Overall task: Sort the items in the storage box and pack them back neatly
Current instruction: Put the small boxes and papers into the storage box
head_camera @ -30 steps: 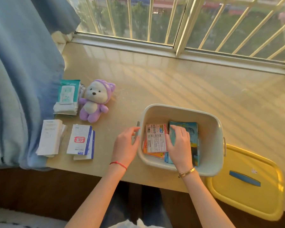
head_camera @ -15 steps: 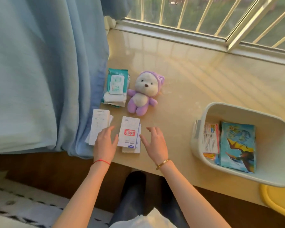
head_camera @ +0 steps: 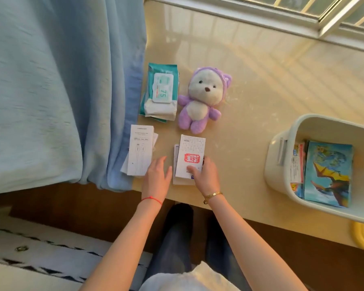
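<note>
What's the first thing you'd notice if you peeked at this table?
Probably the purple plush bear lying face-up mid-table, beside the teal wipes pack. Next, the right hand gripping the white box with a red stamp, and the dragon picture book inside the storage box.

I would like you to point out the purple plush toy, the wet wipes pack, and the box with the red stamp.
purple plush toy [head_camera: 206, 89]: head view, on its white face.
wet wipes pack [head_camera: 162, 87]: head view, on its flip lid.
box with the red stamp [head_camera: 192, 160]: head view, on the red stamp.
</note>
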Demonstrator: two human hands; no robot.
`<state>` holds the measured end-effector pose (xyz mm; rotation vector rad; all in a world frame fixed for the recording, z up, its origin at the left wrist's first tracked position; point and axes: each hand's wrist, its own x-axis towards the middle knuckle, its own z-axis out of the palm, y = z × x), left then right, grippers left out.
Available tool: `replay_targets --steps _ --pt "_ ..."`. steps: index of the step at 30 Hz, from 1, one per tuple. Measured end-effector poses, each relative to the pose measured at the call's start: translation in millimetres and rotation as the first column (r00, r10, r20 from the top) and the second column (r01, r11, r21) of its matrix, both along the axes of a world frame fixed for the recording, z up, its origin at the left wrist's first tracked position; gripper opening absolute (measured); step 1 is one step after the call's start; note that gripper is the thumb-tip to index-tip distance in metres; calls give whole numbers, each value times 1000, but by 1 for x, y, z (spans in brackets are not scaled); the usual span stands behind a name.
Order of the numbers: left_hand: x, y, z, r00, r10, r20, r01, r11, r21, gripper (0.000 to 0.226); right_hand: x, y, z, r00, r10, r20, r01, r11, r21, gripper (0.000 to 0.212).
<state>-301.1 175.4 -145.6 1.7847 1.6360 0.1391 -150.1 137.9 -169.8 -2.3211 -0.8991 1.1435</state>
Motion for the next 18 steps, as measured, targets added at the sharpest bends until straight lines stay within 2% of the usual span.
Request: replay_targets --steps 5,9,11,16,18 --pt "29 -5 -13 992 -14 -129 -4 990 -138 68 26 -18 19 977 -209 -46 212 975 67 49" --pt "47 -10 -18 983 11 -184 -40 988 -152 59 50 -32 47 961 -264 -84 274 951 141 46" --pt "53 -14 -21 986 54 -155 -74 989 -132 54 63 -41 59 953 -283 -106 298 937 183 46" --pt "68 -27 -7 971 233 46 -223 962 -160 38 102 -64 83 944 -303 -129 326 912 248 50" --pt "78 -31 4 965 236 114 -221 966 -132 44 123 -75 94 937 -319 -141 347 896 279 49"
